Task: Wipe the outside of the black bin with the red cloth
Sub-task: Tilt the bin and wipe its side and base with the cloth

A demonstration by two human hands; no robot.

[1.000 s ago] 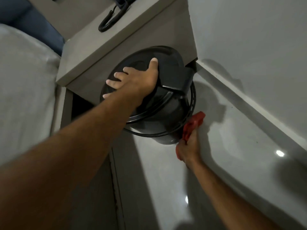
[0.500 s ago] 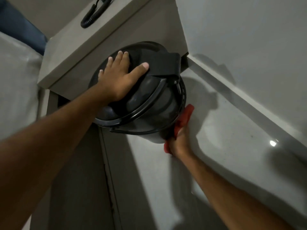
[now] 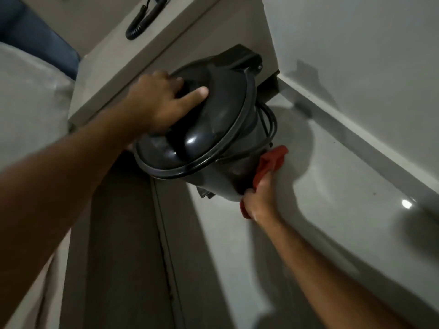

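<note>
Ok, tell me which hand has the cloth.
The right hand has the red cloth, pressed against the bin low on its side. The left hand holds no cloth; it lies on the lid.

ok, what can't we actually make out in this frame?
Only the head view, dim and motion-blurred.
- Black bin: far side and base hidden behind its own body and lid.
- Red cloth: contact patch hidden between bin wall and right hand; right grip's fingers are under the cloth.
- Left hand: fingertips blurred, so lid contact is unclear.
- Coiled cord: cut off by the top edge.
</note>
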